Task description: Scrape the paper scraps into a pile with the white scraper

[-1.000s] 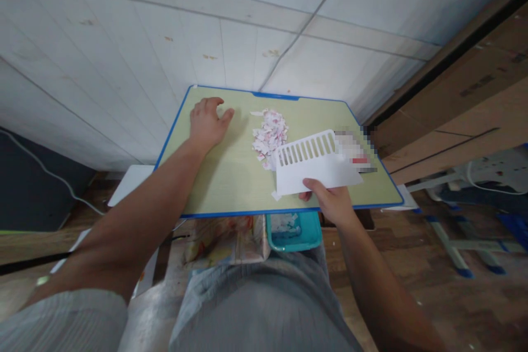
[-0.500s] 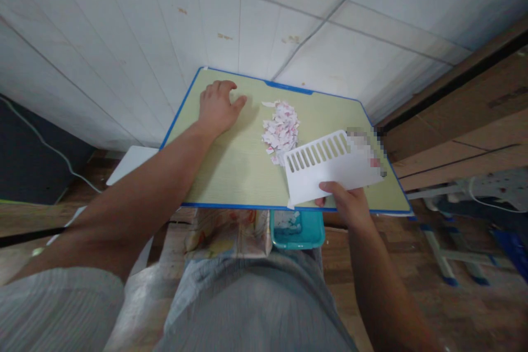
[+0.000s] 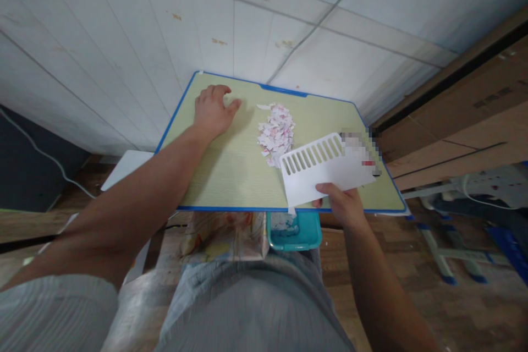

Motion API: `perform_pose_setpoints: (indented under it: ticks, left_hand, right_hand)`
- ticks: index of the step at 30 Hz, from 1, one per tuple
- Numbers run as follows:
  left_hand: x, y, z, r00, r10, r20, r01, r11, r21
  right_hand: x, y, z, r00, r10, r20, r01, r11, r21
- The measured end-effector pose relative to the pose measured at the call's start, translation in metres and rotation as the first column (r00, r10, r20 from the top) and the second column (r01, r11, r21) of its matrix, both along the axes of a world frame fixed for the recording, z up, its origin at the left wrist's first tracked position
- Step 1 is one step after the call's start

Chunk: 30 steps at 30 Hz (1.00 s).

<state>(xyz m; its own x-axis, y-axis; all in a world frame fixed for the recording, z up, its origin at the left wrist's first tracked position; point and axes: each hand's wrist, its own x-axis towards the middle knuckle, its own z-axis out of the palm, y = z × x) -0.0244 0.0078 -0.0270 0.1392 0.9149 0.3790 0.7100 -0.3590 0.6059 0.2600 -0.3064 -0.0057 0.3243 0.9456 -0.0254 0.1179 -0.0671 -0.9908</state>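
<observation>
My right hand (image 3: pixel 344 203) grips the lower edge of a white card with a row of slots (image 3: pixel 322 173), thumb on top. It is tilted over the front right of a pale green desktop with a blue rim (image 3: pixel 231 176). A heap of torn paper scraps (image 3: pixel 277 131) lies mid-desk, its lower right edge against or behind the card. Left of the heap, my left hand (image 3: pixel 214 113) rests near the desk's left side, fingers loosely curved and apart, holding nothing. A small paper scrap (image 3: pixel 292 210) hangs at the card's lower left corner.
Under the desk's front edge sits a teal plastic bin (image 3: pixel 299 234) with paper scraps inside, beside a patterned bag (image 3: pixel 231 236). Cardboard boxes (image 3: pixel 462 104) stand at the right. A white panelled wall (image 3: pixel 198 27) with a cable backs the desk.
The view has shifted slightly, moving everything a little to the left. A scrap at the card's lower left corner now hangs lower. Both hands keep nearly the same pose.
</observation>
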Motion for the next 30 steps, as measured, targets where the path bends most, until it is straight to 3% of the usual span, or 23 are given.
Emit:
perform_pose_setpoints:
  ticks: [5, 11, 18, 30]
  left_hand:
    - [0.0, -0.002, 0.0, 1.0, -0.001, 0.012, 0.001, 1.0, 0.005]
    - [0.001, -0.001, -0.006, 1.0, 0.008, 0.017, -0.008, 0.999, 0.033]
    - [0.0, 0.001, -0.006, 1.0, 0.013, -0.006, -0.013, 0.999, 0.035]
    - [0.0, -0.001, -0.003, 1.0, 0.008, 0.005, -0.008, 1.0, 0.017]
  right_hand:
    - [0.006, 0.0, -0.008, 0.998, -0.018, -0.052, 0.019, 0.999, 0.028]
    - [-0.002, 0.018, -0.015, 0.98, -0.193, 0.041, 0.188, 0.977, 0.1]
    - [-0.018, 0.047, -0.013, 0.974, -0.187, 0.132, 0.169, 0.976, 0.135]
    - [-0.003, 0.016, -0.019, 0.969, -0.161, 0.188, 0.132, 0.979, 0.157]
